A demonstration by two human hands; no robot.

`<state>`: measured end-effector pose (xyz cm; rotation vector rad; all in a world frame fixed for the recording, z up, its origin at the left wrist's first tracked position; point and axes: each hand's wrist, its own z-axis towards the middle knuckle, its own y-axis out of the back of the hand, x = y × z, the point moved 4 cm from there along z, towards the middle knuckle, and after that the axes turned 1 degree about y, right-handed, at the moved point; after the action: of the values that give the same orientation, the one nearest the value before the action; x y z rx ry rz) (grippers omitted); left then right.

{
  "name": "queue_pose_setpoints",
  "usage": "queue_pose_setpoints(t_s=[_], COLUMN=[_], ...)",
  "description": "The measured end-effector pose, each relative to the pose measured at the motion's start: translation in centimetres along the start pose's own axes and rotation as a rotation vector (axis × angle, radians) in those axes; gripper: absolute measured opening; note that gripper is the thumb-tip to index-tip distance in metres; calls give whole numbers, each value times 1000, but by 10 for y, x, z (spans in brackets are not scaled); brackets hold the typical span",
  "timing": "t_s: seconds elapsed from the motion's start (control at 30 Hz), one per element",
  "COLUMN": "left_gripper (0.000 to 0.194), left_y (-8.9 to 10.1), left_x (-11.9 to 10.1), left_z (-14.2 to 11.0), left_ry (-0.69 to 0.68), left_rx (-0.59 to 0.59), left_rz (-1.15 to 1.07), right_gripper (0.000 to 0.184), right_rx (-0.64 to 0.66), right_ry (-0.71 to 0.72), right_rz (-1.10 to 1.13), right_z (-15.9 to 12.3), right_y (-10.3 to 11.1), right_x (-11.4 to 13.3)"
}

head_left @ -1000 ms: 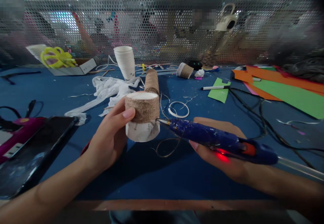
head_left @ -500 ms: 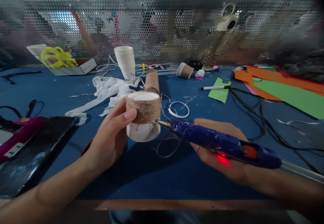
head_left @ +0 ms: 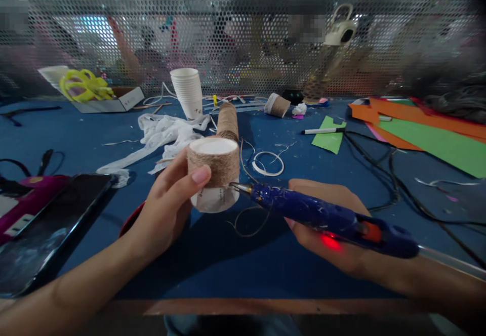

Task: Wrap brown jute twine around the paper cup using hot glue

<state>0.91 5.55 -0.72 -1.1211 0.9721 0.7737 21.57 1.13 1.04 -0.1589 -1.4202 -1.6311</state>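
My left hand (head_left: 170, 202) is closed around a white paper cup (head_left: 216, 200), thumb on its front. Brown jute twine (head_left: 218, 170) wraps the cup's upper part, while the lower part is bare white. In my right hand (head_left: 326, 199) is a dark blue hot glue gun (head_left: 304, 207), with a red light glowing under it and a clear glue stick (head_left: 448, 261) at its rear. The nozzle tip touches or nearly touches the cup at the lower edge of the twine. A loose end of twine (head_left: 246, 236) curls below. Behind the cup lies a twine roll (head_left: 228, 121).
Stacked paper cups (head_left: 188, 93), crumpled white lace (head_left: 167, 131) and a white ring (head_left: 269, 164) lie beyond the hands. A phone (head_left: 56, 229) is at left. Black cables (head_left: 398, 189), a marker (head_left: 322, 131) and coloured paper (head_left: 436, 143) are at right. A perforated metal screen (head_left: 243, 32) stands behind.
The nozzle and the glue gun have shifted slightly left along the twine's lower edge. The cup has turned or tilted a little in my left hand.
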Motion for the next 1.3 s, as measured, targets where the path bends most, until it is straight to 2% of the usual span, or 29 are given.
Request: queue_pose_setpoints(t_s=[0.2, 0.33, 0.53, 0.73, 1.0, 1.3], left_gripper=[41, 44, 39, 39, 43, 45], left_y=[-3, -3, -3, -5, -5, -4], left_x=[-5, -7, -5, -4, -7, -9], left_z=[-2, -1, -1, -2, -2, -3], left_ry=[16, 28, 42, 44, 57, 40], left_rx=[-58, -77, -67, -4, -38, -20], left_rz=[-37, -49, -47, -38, -55, -70], right_gripper=[25, 24, 24, 25, 25, 27], right_rx=[-10, -30, -30, 2, -22, -43], right_ry=[-17, -68, -67, -16, -59, -52], right_rz=[23, 49, 48, 46, 57, 74], right_z=[0, 0, 0, 0, 0, 0], right_y=[2, 1, 1, 2, 1, 1], right_x=[2, 1, 1, 2, 1, 0])
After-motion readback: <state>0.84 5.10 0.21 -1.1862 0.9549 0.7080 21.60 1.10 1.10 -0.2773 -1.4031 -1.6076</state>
